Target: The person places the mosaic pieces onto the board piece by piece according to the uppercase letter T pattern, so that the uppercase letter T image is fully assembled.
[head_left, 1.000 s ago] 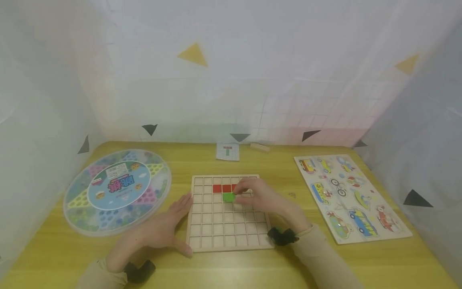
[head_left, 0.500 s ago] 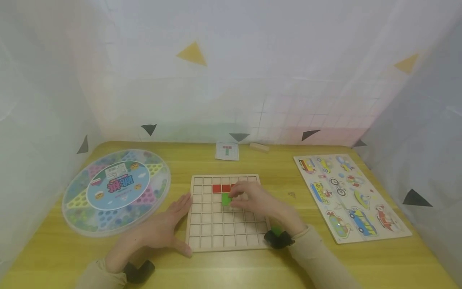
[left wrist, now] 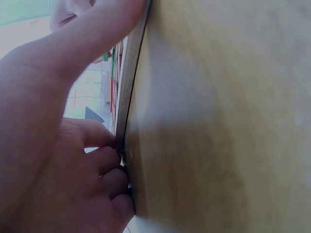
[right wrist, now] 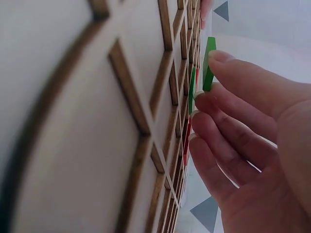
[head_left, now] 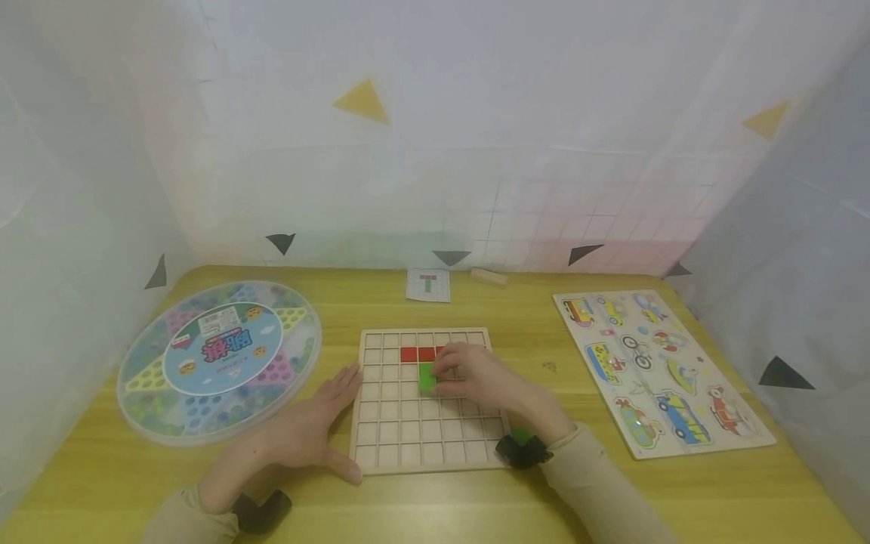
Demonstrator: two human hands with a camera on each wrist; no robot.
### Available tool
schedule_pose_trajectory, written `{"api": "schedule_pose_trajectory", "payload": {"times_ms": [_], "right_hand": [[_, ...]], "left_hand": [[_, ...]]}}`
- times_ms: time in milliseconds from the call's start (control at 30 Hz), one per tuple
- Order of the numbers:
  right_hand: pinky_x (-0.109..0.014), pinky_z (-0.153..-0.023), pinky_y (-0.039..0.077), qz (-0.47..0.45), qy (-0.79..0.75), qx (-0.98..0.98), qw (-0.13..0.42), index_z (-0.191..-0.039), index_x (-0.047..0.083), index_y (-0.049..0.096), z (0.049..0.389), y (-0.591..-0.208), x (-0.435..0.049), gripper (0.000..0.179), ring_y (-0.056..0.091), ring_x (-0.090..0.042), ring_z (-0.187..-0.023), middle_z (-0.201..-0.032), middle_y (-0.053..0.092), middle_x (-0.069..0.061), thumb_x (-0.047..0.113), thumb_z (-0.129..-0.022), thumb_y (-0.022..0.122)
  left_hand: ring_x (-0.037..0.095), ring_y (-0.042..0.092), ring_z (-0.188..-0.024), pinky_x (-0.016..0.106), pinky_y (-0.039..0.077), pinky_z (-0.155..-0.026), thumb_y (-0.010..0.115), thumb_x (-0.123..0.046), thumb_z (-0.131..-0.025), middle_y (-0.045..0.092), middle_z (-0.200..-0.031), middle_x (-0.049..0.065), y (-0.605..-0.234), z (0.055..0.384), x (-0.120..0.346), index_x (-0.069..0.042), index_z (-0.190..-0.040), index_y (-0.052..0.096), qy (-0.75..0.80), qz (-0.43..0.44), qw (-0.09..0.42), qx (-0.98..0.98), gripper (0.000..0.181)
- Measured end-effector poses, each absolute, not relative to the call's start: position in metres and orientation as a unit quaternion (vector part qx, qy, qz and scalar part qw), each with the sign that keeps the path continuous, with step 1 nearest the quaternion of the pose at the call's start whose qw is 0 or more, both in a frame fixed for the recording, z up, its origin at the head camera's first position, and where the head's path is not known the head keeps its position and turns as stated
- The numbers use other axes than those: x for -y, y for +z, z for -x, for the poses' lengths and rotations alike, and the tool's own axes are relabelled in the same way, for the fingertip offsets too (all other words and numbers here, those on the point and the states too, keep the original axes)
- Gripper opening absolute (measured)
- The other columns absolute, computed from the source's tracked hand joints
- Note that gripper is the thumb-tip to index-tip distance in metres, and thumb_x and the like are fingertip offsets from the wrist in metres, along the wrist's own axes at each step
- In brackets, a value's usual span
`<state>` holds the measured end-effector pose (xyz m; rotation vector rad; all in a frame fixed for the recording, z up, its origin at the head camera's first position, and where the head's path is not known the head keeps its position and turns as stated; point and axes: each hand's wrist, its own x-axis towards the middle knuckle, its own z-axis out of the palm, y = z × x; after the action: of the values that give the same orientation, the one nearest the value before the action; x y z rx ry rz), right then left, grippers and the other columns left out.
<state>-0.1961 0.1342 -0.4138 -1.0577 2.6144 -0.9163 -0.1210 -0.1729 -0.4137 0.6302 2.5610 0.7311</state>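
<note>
A wooden grid board (head_left: 401, 432) lies in front of me, with red tiles (head_left: 417, 354) in a row near its far side. My right hand (head_left: 481, 378) pinches a green tile (right wrist: 209, 64) between thumb and fingers, just over the grid. Set in the board below the red row is another green tile (right wrist: 192, 91), seen in the right wrist view. My left hand (head_left: 306, 427) rests along the board's left edge, fingers extended and thumb apart; in the left wrist view its thumb (left wrist: 109, 31) touches the board's side. Right fingers hide part of the red row.
A round board game (head_left: 224, 355) lies at left, a picture puzzle board (head_left: 628, 378) at right. Behind the grid are a card (head_left: 428, 285) with a red and green T and a wooden block (head_left: 488, 277). Something green (head_left: 522, 435) shows by the right wrist.
My right hand has shifted slightly left and nearer to me with the green tile, which has come lower over the cell below the placed one. The left hand stays put.
</note>
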Motion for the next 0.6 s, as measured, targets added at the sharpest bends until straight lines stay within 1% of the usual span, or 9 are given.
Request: {"api": "schedule_pose_trajectory", "payload": {"times_ms": [67, 167, 267, 400, 600], "right_hand": [[-0.035, -0.095, 0.054, 0.366, -0.302, -0.876, 0.080, -0.104, 0.012, 0.077, 0.1965, -0.4150, -0.1345, 0.019, 0.061, -0.012, -0.103, -0.107, 0.068, 0.006, 0.023, -0.088, 0.077], [-0.030, -0.092, 0.055, 0.371, -0.297, -0.876, 0.079, -0.103, 0.013, 0.077, 0.1971, -0.4171, -0.1352, 0.018, 0.060, -0.010, -0.101, -0.106, 0.066, 0.007, 0.022, -0.088, 0.078], [-0.028, -0.091, 0.054, 0.371, -0.295, -0.877, 0.082, -0.101, 0.014, 0.077, 0.1971, -0.4181, -0.1353, 0.016, 0.059, -0.009, -0.100, -0.106, 0.064, 0.007, 0.022, -0.088, 0.078], [-0.029, -0.091, 0.054, 0.366, -0.299, -0.877, 0.088, -0.099, 0.014, 0.077, 0.1962, -0.4182, -0.1349, 0.014, 0.058, -0.010, -0.100, -0.106, 0.062, 0.006, 0.021, -0.087, 0.079], [-0.028, -0.089, 0.054, 0.359, -0.303, -0.878, 0.094, -0.099, 0.012, 0.077, 0.1944, -0.4176, -0.1346, 0.015, 0.058, -0.012, -0.099, -0.106, 0.060, 0.006, 0.021, -0.087, 0.079]], "left_hand": [[0.043, 0.004, -0.152, 0.058, 0.014, -0.122, 0.083, -0.067, -0.061, -0.004, -0.168, 0.014, -0.4142, 0.1211, 0.1730, -0.008, -0.161, 0.005, 0.262, -0.226, 0.200, -0.917, 0.140], [0.043, 0.003, -0.152, 0.058, 0.014, -0.122, 0.083, -0.067, -0.061, -0.004, -0.168, 0.014, -0.4145, 0.1211, 0.1731, -0.009, -0.161, 0.005, 0.263, -0.226, 0.201, -0.916, 0.140], [0.043, 0.003, -0.152, 0.058, 0.013, -0.122, 0.083, -0.067, -0.061, -0.005, -0.168, 0.014, -0.4147, 0.1213, 0.1732, -0.009, -0.161, 0.004, 0.263, -0.226, 0.201, -0.916, 0.140], [0.043, 0.003, -0.152, 0.058, 0.013, -0.122, 0.083, -0.067, -0.061, -0.005, -0.168, 0.013, -0.4148, 0.1216, 0.1731, -0.009, -0.161, 0.004, 0.262, -0.225, 0.201, -0.917, 0.140], [0.043, 0.004, -0.152, 0.057, 0.013, -0.122, 0.082, -0.068, -0.060, -0.004, -0.168, 0.014, -0.4148, 0.1218, 0.1729, -0.009, -0.161, 0.004, 0.258, -0.225, 0.199, -0.918, 0.141]]}}
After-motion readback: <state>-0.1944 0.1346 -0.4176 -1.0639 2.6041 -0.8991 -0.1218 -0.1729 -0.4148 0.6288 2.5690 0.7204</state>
